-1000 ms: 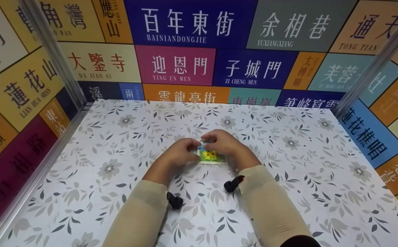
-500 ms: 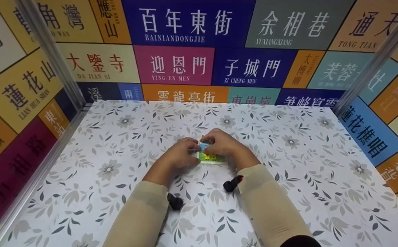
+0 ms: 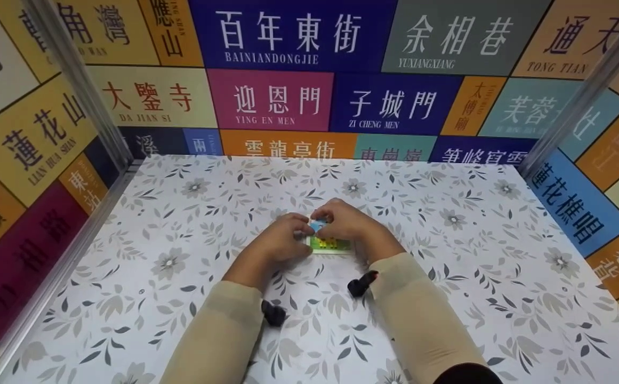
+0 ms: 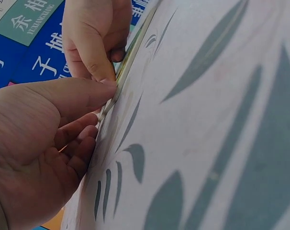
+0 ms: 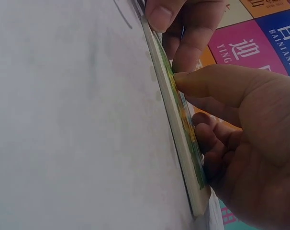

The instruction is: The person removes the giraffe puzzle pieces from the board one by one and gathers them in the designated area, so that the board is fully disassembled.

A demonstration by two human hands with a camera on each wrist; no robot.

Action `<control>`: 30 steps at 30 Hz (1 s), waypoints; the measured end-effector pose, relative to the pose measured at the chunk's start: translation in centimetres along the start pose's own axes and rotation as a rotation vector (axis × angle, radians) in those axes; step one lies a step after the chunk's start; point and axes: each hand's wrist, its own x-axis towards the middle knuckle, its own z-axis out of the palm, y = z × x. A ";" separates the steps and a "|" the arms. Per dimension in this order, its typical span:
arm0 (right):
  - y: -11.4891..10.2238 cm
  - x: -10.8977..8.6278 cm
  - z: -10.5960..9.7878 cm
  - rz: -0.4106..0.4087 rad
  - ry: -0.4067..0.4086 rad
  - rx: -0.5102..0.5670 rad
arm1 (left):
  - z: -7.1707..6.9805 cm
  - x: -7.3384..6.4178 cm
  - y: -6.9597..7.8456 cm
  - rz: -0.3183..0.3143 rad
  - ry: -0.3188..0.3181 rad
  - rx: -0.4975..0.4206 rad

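Observation:
A small flat picture board point(image 3: 341, 250), green with yellow figures, lies on the tabletop between both hands; it looks like a jigsaw puzzle. Its pale, thick edge shows in the right wrist view. My left hand point(image 3: 281, 241) holds the board's left side, thumb at the near left corner and fingers towards the far left. The right hand point(image 3: 351, 221) reaches over the far part, with thumb and index finger around a small light-blue piece point(image 3: 318, 225). In the right wrist view the right thumb point(image 5: 202, 84) touches the board's face. The right hand hides the board's far right part.
A white cloth with grey leaves and flowers point(image 3: 170, 261) covers the table. Panels with large Chinese lettering point(image 3: 272, 101) stand along the back and both sides. Small black devices point(image 3: 273, 313) sit at both sleeve cuffs.
The right thumb and the light-blue piece have shifted slightly over the picture, covering more of the yellow figures. The left hand stays almost still at the board's left side.

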 end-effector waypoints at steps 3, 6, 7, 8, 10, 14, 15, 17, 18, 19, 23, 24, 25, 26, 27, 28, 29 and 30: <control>-0.1 0.1 0.0 0.011 0.004 -0.001 | -0.1 0.0 0.1 0.008 -0.006 0.017; -0.2 0.2 0.1 0.024 0.003 0.007 | -0.1 0.0 0.1 -0.009 -0.011 0.028; -0.2 0.2 0.1 0.032 0.000 0.012 | -0.1 0.0 0.1 -0.013 -0.010 0.030; -0.3 0.1 0.2 0.040 -0.003 0.015 | -0.1 0.0 0.1 -0.018 -0.010 0.029; -0.3 0.1 0.2 0.054 -0.009 0.020 | 0.0 0.0 0.1 -0.024 -0.010 0.022; -0.3 0.1 0.3 0.067 -0.008 0.037 | 0.0 -0.2 0.2 -0.020 -0.005 0.017; -0.3 0.1 0.3 0.065 -0.005 0.043 | 0.0 -0.2 0.2 -0.017 -0.005 0.021; -0.3 0.1 0.3 0.065 0.004 0.057 | 0.0 -0.2 0.2 -0.011 -0.005 0.029; -0.3 0.1 0.3 0.066 0.008 0.064 | 0.0 -0.1 0.3 -0.006 -0.006 0.035; -0.3 0.1 0.3 0.066 0.014 0.072 | 0.0 -0.1 0.3 -0.004 -0.007 0.038; -0.3 0.1 0.3 0.073 0.047 0.087 | -0.1 -0.1 0.3 -0.007 -0.018 0.044; -0.3 0.1 0.3 0.074 0.054 0.087 | -0.1 -0.1 0.3 -0.009 -0.021 0.043; -0.3 0.1 0.3 0.076 0.062 0.085 | -0.1 -0.1 0.3 -0.011 -0.021 0.041; -0.2 0.1 0.3 0.071 0.068 0.079 | -0.1 -0.1 0.3 -0.005 -0.022 0.040; -0.2 0.2 0.3 0.063 0.072 0.074 | -0.1 -0.1 0.2 0.001 -0.022 0.042; -0.1 0.2 0.3 0.059 0.076 0.071 | -0.1 -0.1 0.1 0.008 -0.019 0.041; -0.1 0.3 0.3 0.054 0.078 0.068 | -0.1 -0.1 0.1 0.017 -0.019 0.042; -0.1 0.3 0.4 0.050 0.079 0.064 | -0.1 -0.1 0.0 0.026 -0.019 0.044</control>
